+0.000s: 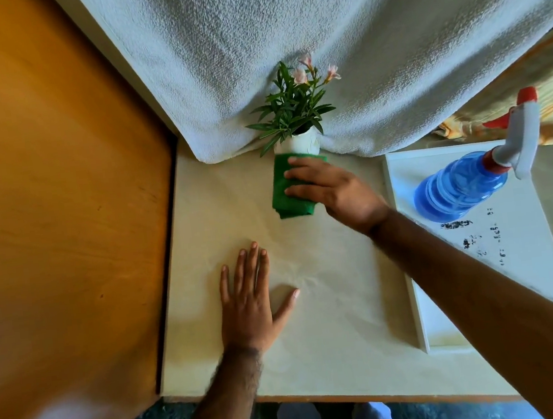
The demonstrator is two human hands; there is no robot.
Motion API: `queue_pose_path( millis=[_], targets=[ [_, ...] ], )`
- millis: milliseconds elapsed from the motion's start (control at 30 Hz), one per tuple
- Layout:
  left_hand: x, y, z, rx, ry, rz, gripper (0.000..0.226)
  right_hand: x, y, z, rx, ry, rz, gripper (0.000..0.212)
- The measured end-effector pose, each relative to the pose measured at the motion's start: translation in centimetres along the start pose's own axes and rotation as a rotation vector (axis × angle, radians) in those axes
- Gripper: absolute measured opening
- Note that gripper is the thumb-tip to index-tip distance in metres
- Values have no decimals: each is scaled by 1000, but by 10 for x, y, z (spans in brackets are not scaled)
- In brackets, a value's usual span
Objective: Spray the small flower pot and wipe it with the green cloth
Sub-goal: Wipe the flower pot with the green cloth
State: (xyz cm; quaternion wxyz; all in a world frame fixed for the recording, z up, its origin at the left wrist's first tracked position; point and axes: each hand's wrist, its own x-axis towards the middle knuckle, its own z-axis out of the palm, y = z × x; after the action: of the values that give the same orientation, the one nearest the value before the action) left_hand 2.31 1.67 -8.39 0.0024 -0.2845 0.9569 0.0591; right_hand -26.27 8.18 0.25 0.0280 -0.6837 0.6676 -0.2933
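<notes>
A small white flower pot (298, 144) with green leaves and pale pink blooms stands at the back of the table, against a hanging white towel. The folded green cloth (283, 194) covers the pot's lower front. My right hand (333, 190) presses the cloth against the pot, fingers spread over it. My left hand (249, 302) lies flat and open on the tabletop, nearer to me and left of the pot. The blue spray bottle (462, 184) with a white and red trigger stands on a white tray at the right, untouched.
A white tray (523, 270) with dark smudges sits at the right of the cream table (333, 323). A white towel (317, 32) hangs behind the pot. A brown wooden panel (53, 200) borders the table's left edge. Striped fabric shows at the far right.
</notes>
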Motion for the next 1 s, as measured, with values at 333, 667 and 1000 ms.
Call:
queue_pose_path(
  millis=[333, 667, 1000],
  targets=[
    [1, 1, 0, 16, -34, -16, 99, 10, 33, -1, -148, -38, -55, 30],
    [0, 1, -1, 18, -19, -4, 98, -15, 36, 30, -8, -110, 128, 32],
    [0, 1, -2, -1, -31, -8, 98, 11, 5, 13, 161, -200, 548, 63]
  ],
)
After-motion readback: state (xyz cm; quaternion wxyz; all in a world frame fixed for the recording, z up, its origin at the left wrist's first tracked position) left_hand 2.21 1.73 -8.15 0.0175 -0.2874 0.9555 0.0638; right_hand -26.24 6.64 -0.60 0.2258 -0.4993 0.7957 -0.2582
